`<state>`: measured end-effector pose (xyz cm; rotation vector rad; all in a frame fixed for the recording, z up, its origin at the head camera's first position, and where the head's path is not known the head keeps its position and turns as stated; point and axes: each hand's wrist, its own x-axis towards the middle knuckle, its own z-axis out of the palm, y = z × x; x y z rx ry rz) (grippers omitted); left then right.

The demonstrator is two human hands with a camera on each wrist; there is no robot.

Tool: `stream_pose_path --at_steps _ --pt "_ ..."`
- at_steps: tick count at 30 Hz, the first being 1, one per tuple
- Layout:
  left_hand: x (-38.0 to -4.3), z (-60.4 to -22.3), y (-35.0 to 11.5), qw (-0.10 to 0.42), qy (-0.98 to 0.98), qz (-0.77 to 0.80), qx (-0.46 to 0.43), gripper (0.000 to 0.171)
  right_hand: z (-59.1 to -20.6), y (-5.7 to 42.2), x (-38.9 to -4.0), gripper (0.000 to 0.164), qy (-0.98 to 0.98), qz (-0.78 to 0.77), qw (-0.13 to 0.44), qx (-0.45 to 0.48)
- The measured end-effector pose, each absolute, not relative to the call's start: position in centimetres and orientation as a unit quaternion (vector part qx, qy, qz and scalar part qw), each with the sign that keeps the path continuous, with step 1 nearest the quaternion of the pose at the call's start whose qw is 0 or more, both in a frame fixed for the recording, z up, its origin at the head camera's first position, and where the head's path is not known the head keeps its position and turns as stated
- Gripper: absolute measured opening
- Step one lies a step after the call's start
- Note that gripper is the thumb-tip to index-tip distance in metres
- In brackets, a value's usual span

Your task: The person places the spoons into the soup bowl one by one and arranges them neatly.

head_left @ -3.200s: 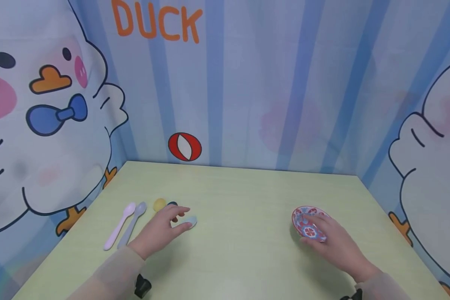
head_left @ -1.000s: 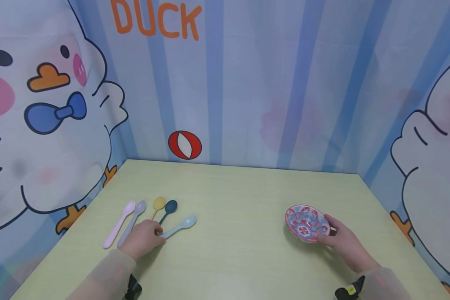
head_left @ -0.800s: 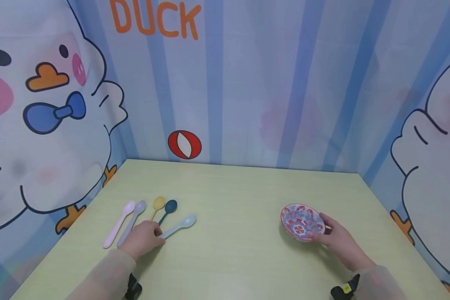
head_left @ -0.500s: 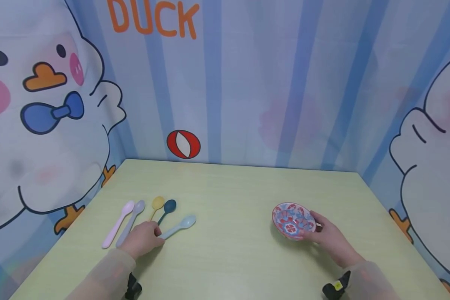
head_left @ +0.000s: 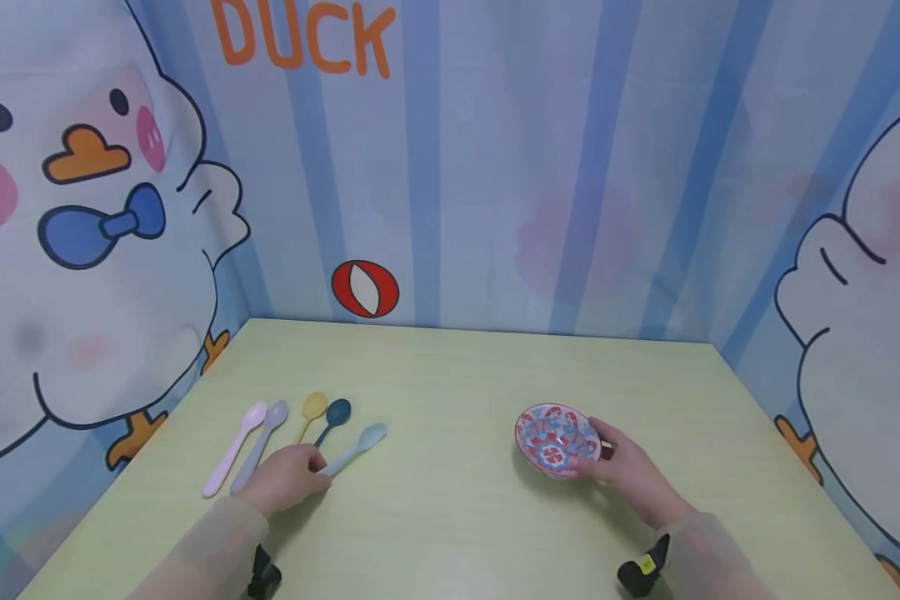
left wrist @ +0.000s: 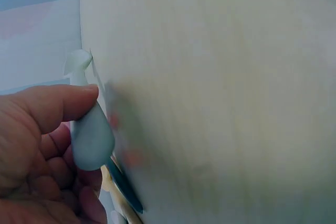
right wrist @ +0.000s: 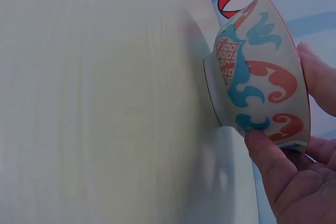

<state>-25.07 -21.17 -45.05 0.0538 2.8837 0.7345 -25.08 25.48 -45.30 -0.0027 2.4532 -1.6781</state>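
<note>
My left hand [head_left: 288, 478] pinches the handle end of a pale blue spoon [head_left: 354, 452] between thumb and fingers. In the left wrist view the spoon [left wrist: 93, 142] points away from the palm, its bowl at the far end. At the right, my right hand [head_left: 630, 468] grips the side of a small bowl [head_left: 557, 440] with a red and blue pattern inside. The right wrist view shows the thumb and fingers at the rim and outer wall of this bowl [right wrist: 262, 80]. Its shadow lies on the table; whether its foot touches I cannot tell.
Left of the pale blue spoon lie a dark teal spoon [head_left: 337, 413], a yellow spoon [head_left: 313, 407], a lilac spoon [head_left: 267, 433] and a pink spoon [head_left: 238, 446]. The pale table [head_left: 450, 533] ends at a printed duck curtain [head_left: 480, 167].
The right hand has carried the bowl leftward, toward the table's middle. The left hand came down onto the pale blue spoon's handle, and the spoon's bowl end has just shifted slightly.
</note>
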Motion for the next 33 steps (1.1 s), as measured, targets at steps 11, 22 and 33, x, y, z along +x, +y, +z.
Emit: stream_pose_path --at_steps 11,22,33 --pt "-25.7 -45.1 -21.2 0.089 0.937 0.337 -0.018 0.014 -45.5 23.2 -25.6 0.086 0.813 -0.575 0.084 -0.016" --pt "-25.8 -44.1 -20.7 0.073 0.904 0.420 -0.034 0.025 -45.4 21.6 -25.5 0.086 0.806 -0.584 0.087 -0.028" --pt "-25.8 -43.7 -20.4 0.045 0.873 0.485 -0.018 0.031 -45.6 20.6 -25.6 0.085 0.803 -0.589 0.086 -0.037"
